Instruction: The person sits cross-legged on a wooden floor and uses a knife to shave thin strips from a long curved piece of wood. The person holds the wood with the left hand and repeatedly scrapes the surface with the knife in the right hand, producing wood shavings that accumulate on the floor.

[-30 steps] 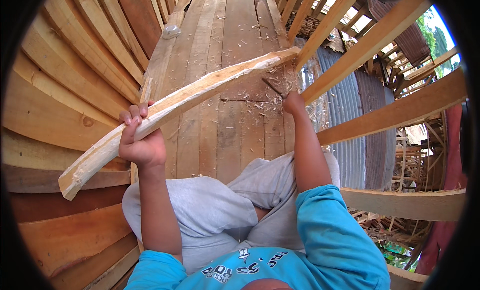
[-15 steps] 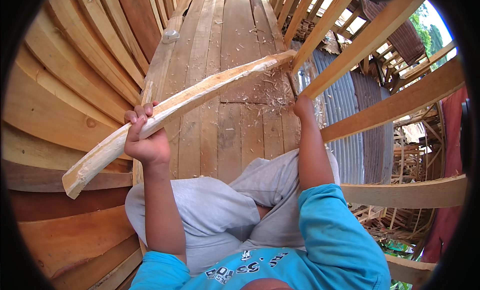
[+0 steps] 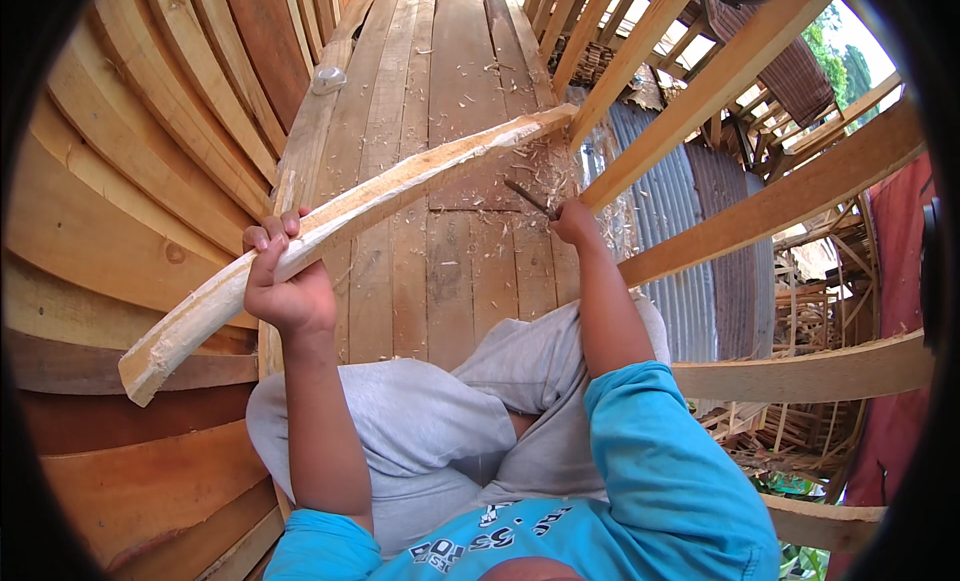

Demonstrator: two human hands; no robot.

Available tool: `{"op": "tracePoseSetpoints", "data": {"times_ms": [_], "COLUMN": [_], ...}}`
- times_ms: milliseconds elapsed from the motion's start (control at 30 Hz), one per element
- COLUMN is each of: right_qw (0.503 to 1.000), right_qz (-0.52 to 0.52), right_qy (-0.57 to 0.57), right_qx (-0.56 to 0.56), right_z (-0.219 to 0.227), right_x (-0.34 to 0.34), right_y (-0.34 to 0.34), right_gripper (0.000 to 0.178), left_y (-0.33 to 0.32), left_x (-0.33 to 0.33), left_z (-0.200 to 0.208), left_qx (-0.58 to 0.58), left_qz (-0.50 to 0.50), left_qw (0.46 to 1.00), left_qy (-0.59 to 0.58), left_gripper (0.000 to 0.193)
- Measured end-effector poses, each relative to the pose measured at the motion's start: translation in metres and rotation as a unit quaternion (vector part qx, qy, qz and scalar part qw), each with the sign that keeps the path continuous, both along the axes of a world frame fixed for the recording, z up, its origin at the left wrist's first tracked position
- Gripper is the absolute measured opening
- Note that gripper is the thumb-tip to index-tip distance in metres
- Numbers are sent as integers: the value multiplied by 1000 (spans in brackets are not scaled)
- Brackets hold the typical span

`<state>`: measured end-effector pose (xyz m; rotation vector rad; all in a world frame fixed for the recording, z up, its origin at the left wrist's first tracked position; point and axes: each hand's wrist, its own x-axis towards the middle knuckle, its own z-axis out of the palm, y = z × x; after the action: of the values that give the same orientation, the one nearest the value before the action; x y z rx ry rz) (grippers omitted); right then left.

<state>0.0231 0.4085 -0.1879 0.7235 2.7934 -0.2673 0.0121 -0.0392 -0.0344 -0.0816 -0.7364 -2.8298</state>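
A long, curved length of pale wood (image 3: 385, 188) slants across in front of me, its near end at the lower left and its far end by the railing on the right. My left hand (image 3: 288, 276) is wrapped round it nearer the low end, fingers over the top. In my right hand (image 3: 574, 222) is a dark, narrow blade (image 3: 528, 197), its tip toward the far left. The blade is apart from the wood, on its near side. The handle is hidden in my closed fist.
Wood shavings lie scattered over the plank floor (image 3: 455, 266). Stacked boards (image 3: 130, 221) line the left side, with a small clear-and-white object (image 3: 328, 80) near them. Slanted wooden rails (image 3: 700, 101) stand on the right, with corrugated metal sheets (image 3: 680, 211) beyond. My crossed legs are below.
My right hand has moved a little left, away from the railing, and the blade has swung to point more leftward. My left hand keeps its hold, and the wood has barely shifted.
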Motion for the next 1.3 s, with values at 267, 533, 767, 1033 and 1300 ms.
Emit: {"op": "tracePoseSetpoints", "data": {"times_ms": [267, 533, 767, 1033, 1300], "right_qw": [969, 983, 988, 963, 971], "right_qz": [-245, -171, -100, 143, -143], "right_qy": [20, -47, 99, 59, 170], "right_qx": [21, 42, -67, -223, -84], "right_z": [16, 6, -5, -12, -21], "right_x": [-13, 8, -12, -38, -43], "right_y": [-21, 1, -11, -67, -24], "right_gripper": [36, 32, 32, 31, 29], "left_y": [-4, 2, 7, -3, -6], "left_x": [0, 1, 1, 2, 2], "left_z": [-1, 5, 3, 2, 4], "left_qx": [-3, 1, 4, -5, -13], "left_qz": [13, 14, 5, 8, 11], "left_qw": [1000, 1000, 1000, 1000, 1000], "left_qy": [-7, -21, -13, -9, -7], "left_gripper": [21, 19, 20, 21, 21]}}
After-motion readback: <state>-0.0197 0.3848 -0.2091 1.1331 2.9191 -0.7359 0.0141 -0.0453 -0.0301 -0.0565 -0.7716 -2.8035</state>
